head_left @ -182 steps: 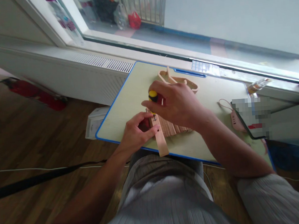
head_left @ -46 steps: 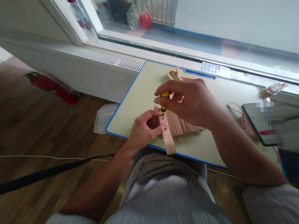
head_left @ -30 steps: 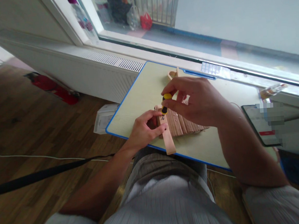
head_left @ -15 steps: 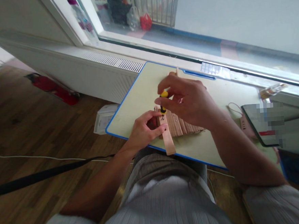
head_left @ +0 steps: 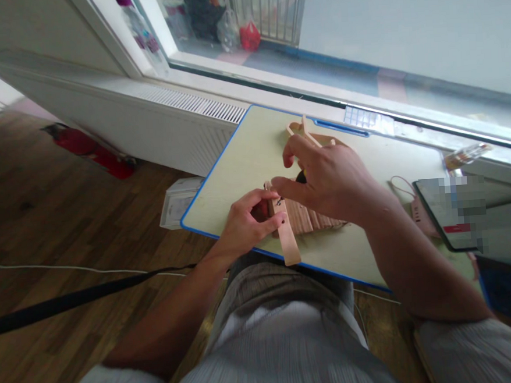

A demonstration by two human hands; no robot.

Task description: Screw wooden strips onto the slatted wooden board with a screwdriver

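Note:
My left hand pinches a flat wooden strip against the end of a ribbed wooden block. A small dark screw stands at a hole in the strip, between the left thumb and fingers. Just above it is my right hand, its thumb reaching toward the screw and its index finger raised. A short yellow and black screwdriver lies tucked in the right palm, mostly hidden by the hand. Behind the right hand stand bent wooden pieces on the table.
The pale folding table has a blue edge and stands by a radiator and window. To the right are a tablet and a pink box with a cord. A clear plastic container sits at left, and a red fire extinguisher lies beyond.
The screwdriver has come off the screw and swung back into my right palm. My right hand has shifted slightly right, its index finger lifting. The left hand keeps its hold.

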